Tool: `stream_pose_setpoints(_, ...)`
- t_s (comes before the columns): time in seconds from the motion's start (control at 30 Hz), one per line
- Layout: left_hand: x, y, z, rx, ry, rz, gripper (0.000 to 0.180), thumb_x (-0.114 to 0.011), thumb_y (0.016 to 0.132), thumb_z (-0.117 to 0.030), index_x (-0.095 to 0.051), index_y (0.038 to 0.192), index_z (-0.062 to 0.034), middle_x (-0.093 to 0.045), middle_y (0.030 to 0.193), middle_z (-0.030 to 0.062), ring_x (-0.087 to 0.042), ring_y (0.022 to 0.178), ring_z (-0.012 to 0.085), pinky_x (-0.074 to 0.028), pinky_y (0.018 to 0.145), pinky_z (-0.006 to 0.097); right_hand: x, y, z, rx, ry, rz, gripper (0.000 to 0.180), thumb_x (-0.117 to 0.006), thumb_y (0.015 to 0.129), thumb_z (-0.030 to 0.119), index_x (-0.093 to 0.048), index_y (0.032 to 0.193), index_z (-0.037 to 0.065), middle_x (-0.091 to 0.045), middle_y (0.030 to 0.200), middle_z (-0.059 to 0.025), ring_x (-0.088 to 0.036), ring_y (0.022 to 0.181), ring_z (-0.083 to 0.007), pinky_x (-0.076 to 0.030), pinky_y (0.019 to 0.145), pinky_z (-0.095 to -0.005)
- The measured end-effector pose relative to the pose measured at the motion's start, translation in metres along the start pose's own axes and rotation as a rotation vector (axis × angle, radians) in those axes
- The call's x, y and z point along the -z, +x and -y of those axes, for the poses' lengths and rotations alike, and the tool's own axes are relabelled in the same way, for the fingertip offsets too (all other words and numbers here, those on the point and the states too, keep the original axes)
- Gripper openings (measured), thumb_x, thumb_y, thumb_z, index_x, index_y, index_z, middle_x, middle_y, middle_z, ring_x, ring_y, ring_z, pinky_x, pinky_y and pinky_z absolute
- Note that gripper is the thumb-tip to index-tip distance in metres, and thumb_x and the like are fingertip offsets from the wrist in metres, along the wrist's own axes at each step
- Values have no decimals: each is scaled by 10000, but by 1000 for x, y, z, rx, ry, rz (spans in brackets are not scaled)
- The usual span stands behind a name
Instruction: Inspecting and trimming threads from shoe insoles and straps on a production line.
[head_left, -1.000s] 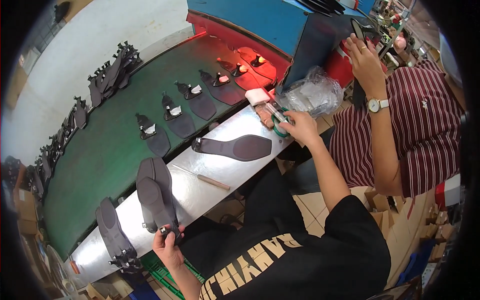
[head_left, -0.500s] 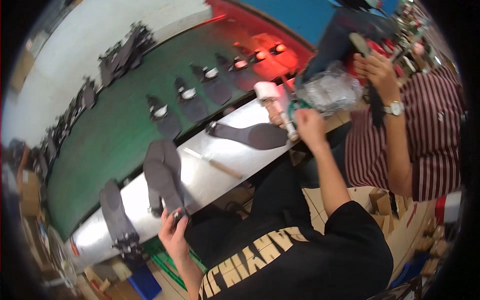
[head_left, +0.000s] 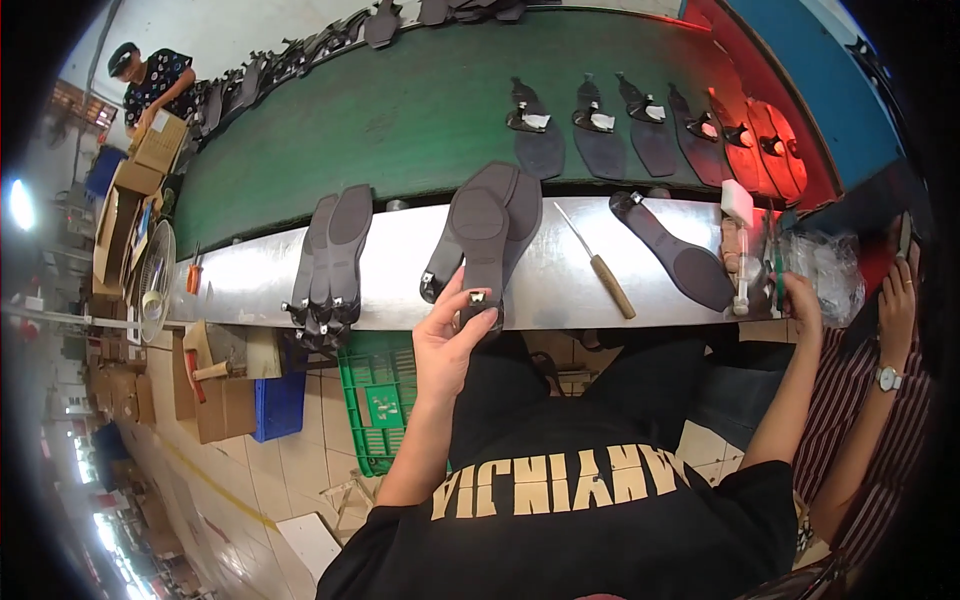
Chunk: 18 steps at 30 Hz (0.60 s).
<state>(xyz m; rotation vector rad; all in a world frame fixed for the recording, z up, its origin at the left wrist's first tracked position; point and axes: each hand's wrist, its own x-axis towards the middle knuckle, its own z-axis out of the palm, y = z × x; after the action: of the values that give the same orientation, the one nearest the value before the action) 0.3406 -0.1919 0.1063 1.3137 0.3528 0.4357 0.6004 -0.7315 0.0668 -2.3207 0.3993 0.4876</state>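
Left hand (head_left: pixel 445 345) pinching near end of a long, flat, dark-grey shoe sole (head_left: pixel 482 235), which overlaps other dark-grey soles (head_left: pixel 525 200) on the shiny silver metal bench (head_left: pixel 400 250). Right hand (head_left: pixel 803 302), fingers curled, by a green-handled tool (head_left: pixel 779 280); can't tell if gripped. Between hands: thin metal spike with tan wooden handle (head_left: pixel 612 285), single dark-grey sole (head_left: pixel 668 245) lying slanted. Beyond bench: flat green belt (head_left: pixel 350 140), row of black-strapped sandals (head_left: pixel 594 140).

The view swings left, bringing a far person (head_left: pixel 165 82) with a box (head_left: pixel 160 140) more fully in and pushing the striped co-worker (head_left: pixel 842 400) to the edge. The right hand (head_left: pixel 803 300), earlier over the clear tube (head_left: pixel 742 272), is now to its right, by the green handles (head_left: pixel 779 268).
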Motion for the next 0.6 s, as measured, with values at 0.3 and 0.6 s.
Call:
stream_pose_setpoints(0.3,1,2,-6,-107,181,-35,161,-657,821,35,-669,981,35,-630,1084,72,-580,889,105,-468,748,237,-64,-110,33,369,604,160,329,-701,812,114,-553,1098,44,-589,835,4,-545,709,-76,-418,608,-212)
stream_pose_setpoints(0.6,-8,2,-21,-408,420,-10,157,-649,730,78,-645,881,35,-661,910,78,-617,822,146,-479,747,258,-173,-215,147,813,323,345,408,-626,741,-52,-530,1135,-2,-605,935,-33,-577,886,-100,-480,731,-247)
